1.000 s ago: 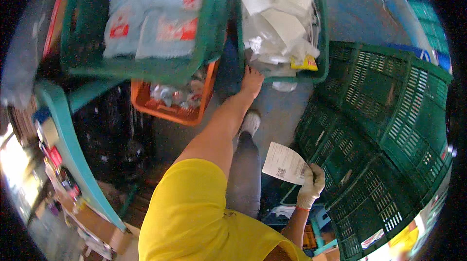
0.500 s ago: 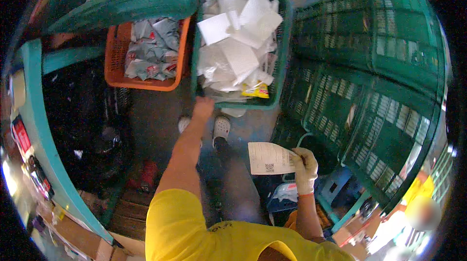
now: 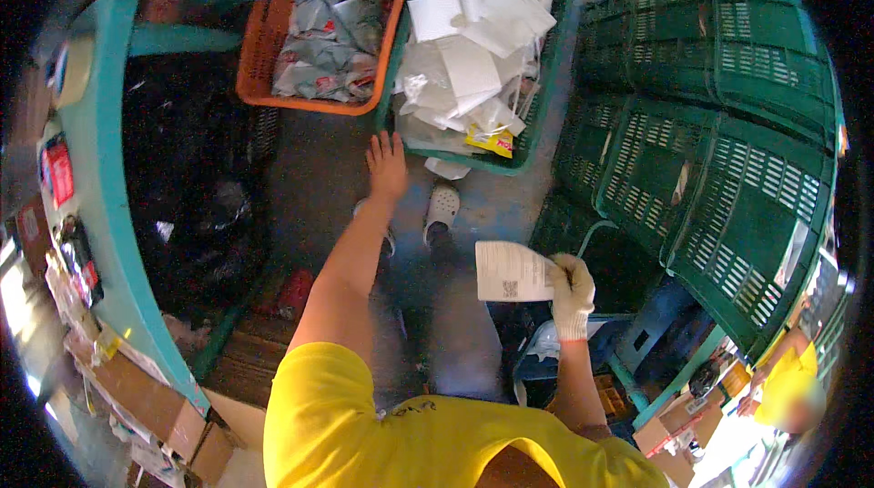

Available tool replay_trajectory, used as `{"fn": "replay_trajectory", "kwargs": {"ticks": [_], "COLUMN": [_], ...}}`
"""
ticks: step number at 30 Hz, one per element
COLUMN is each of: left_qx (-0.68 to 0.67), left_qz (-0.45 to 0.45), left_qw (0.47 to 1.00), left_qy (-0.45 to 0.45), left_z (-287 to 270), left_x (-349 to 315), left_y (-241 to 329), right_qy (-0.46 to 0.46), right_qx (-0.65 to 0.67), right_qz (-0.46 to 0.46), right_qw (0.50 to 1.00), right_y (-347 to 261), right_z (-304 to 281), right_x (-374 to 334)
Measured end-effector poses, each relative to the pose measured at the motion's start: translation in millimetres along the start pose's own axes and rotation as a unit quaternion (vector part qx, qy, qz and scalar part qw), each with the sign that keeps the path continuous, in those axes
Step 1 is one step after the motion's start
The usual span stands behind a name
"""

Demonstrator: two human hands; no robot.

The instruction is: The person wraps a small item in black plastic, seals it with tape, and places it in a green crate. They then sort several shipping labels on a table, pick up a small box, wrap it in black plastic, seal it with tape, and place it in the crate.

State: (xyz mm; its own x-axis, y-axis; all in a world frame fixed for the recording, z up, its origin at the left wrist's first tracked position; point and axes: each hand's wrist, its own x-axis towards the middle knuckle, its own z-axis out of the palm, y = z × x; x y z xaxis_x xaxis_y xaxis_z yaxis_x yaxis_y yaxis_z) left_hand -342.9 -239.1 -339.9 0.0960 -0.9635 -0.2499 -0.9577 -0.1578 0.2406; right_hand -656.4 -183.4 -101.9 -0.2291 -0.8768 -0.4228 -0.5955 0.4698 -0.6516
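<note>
My bare left hand (image 3: 389,167) is stretched forward with its fingers spread, holding nothing, just short of the near left corner of a green crate (image 3: 522,163). That crate is heaped with white foam sheets (image 3: 472,74) and clear plastic wrapping, and a yellow packet (image 3: 492,141) lies at its near end. On the right, my gloved right hand (image 3: 572,284) pinches the edge of a white printed paper sheet (image 3: 513,273) with a square code on it. An orange basket (image 3: 319,106) of grey plastic packages (image 3: 330,55) stands left of the crate.
Stacked green crates (image 3: 678,174) rise along the right side. A teal-edged table (image 3: 116,169) runs down the left, with black plastic bags (image 3: 196,206) beside it. Another person in a yellow shirt (image 3: 787,379) is at the far lower right. Cardboard boxes (image 3: 146,406) sit at lower left.
My left hand has come away from the green crate's near edge, its fingers now spread. The view has shifted, so the crates sit higher and further right. The paper stays in my right hand.
</note>
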Motion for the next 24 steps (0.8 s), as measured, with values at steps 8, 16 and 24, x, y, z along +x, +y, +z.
{"fn": "replay_trajectory", "kwargs": {"ticks": [8, 16, 24], "left_qx": [-0.717, -0.522, -0.687], "left_qz": [-0.118, -0.166, -0.283], "left_qw": [0.665, 0.835, 0.604], "left_qy": [-0.171, -0.049, 0.289], "left_z": [-202, -371, -412], "left_x": [-87, -184, -303], "left_y": [30, -25, -155], "right_qy": [-0.232, -0.482, -0.587], "right_qx": [0.144, 0.023, 0.135], "right_qz": [-0.023, -0.31, -0.133], "right_qw": [0.962, 0.819, 0.787], "right_y": [-136, -309, -348], "right_z": [34, 81, 193], "right_x": [20, -54, -189]}}
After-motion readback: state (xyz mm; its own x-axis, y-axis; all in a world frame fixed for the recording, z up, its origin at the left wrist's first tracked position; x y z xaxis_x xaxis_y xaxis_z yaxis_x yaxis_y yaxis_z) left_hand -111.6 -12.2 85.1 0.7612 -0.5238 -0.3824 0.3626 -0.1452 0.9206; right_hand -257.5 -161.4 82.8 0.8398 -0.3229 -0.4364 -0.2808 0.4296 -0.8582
